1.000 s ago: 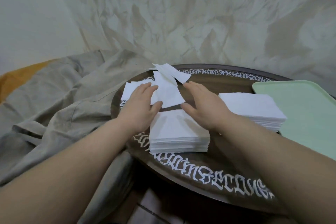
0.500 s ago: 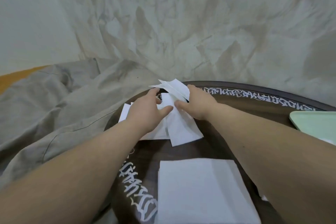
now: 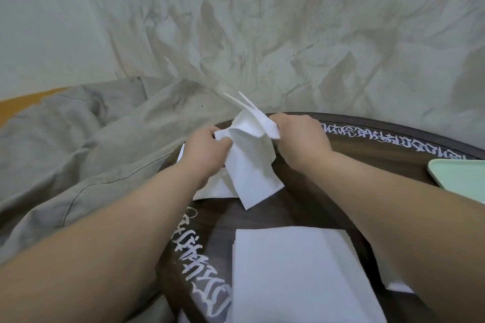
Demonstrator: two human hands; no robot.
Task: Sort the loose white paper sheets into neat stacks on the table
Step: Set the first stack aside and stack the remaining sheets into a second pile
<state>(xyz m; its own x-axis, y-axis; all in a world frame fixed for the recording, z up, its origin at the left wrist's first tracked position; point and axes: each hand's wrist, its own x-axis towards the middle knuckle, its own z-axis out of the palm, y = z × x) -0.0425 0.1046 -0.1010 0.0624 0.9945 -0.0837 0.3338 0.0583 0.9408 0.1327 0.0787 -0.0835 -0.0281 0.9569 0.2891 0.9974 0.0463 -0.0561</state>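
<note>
Nearest me, a squared stack of white sheets [image 3: 301,275] lies flat on the dark round table [image 3: 301,207], whose rim carries white lettering. Beyond it, my left hand [image 3: 206,149] and right hand [image 3: 301,139] each have a grip clenched on the loose white paper sheets [image 3: 249,165], bunched between them at the table's far side; their lower edges hang down to the table, and corners stick up past my right hand. A pale green tray [image 3: 462,176] sits at the right edge. Crumpled grey cloth [image 3: 105,139] lies beyond.
</note>
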